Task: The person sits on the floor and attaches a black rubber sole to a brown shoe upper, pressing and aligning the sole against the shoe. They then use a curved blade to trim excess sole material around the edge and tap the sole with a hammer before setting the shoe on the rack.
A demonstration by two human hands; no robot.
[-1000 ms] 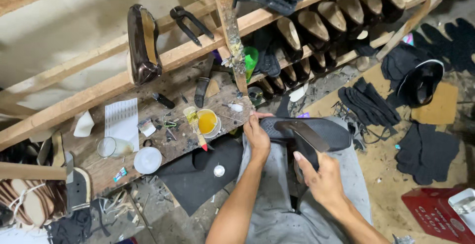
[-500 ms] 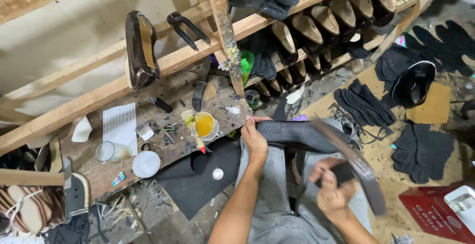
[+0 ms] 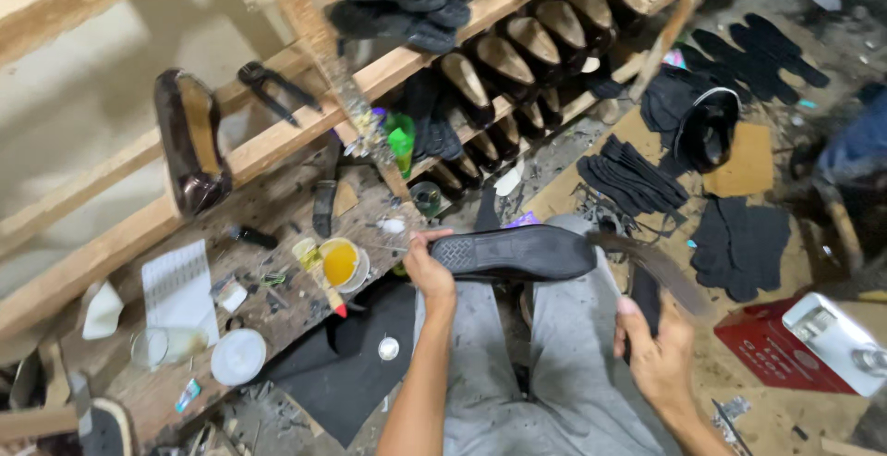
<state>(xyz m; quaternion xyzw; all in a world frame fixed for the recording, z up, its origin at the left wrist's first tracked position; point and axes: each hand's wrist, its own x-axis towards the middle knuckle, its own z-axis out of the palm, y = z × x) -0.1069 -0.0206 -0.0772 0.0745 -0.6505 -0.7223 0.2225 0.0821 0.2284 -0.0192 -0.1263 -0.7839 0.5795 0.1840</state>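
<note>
Left hand (image 3: 430, 271) grips heel end of black shoe sole (image 3: 517, 253), fingers curled shut round its edge, tread side up, sole lying flat over the lap and pointing away toward the right hand. Right hand (image 3: 658, 359) is closed on a dark strip (image 3: 658, 269), blurred; strip rises from its fingers w/ far end just beside the sole's toe; touching or not, can't tell. Beyond left fingers: yellow glue pot (image 3: 340, 263) on wooden bench (image 3: 268, 322), white lid (image 3: 237, 356) nearer the bench's edge. Past the sole: row of shoe forms (image 3: 517, 59) on shelf.
</note>
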